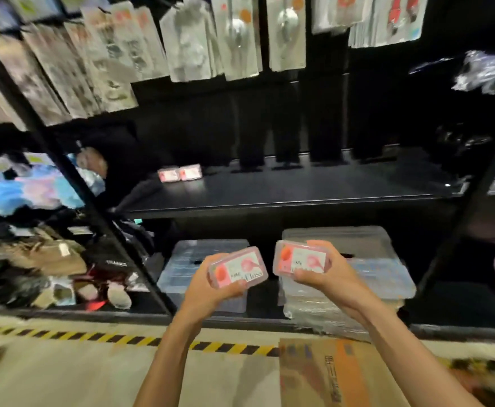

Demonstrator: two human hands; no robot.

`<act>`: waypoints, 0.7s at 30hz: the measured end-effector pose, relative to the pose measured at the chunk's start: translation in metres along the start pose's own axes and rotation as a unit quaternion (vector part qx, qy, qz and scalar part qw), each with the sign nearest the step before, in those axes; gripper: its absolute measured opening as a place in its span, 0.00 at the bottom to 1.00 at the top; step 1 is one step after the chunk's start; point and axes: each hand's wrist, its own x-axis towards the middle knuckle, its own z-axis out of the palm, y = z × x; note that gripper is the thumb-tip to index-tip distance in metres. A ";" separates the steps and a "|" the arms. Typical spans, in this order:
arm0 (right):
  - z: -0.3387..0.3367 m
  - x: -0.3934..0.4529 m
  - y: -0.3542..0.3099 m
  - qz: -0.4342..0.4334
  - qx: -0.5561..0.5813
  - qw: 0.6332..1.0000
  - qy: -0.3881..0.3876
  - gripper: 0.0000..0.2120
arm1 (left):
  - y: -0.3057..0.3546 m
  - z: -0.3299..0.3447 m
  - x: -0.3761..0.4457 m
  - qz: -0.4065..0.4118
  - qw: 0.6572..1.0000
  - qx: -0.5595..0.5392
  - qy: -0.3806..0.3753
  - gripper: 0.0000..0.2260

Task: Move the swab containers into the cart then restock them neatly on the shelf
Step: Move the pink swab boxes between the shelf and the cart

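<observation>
The person stood before the black shelf [284,192], both arms raised. The left hand [211,286] was curled round one pink swab container [238,268], label up, tilted. The right hand [331,274] gripped a second pink container [300,259] just beside the first, the two apart. Two more swab containers [179,173] sat touching side by side at the back left of the shelf. Clear plastic bins [354,239] lay on the level below, under the hands.

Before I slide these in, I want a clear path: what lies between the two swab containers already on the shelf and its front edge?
Head view: bare black shelf from the two swab containers to the front edge.
</observation>
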 end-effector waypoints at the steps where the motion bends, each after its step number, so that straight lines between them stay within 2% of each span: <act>1: 0.015 0.008 -0.002 0.000 -0.004 1.000 -0.010 0.29 | -0.003 -0.014 0.003 -0.004 1.000 -0.009 0.011 0.28; 9: 0.095 0.101 -0.022 -0.031 -0.032 0.997 -0.066 0.29 | -0.021 -0.098 0.060 0.008 0.997 -0.029 0.075 0.26; 16: 0.142 0.218 -0.024 -0.040 -0.002 0.993 -0.112 0.29 | -0.024 -0.161 0.161 0.032 0.991 -0.018 0.125 0.26; 21: 0.159 0.295 -0.041 -0.032 0.000 0.992 -0.122 0.30 | -0.017 -0.192 0.233 0.041 0.990 -0.015 0.134 0.25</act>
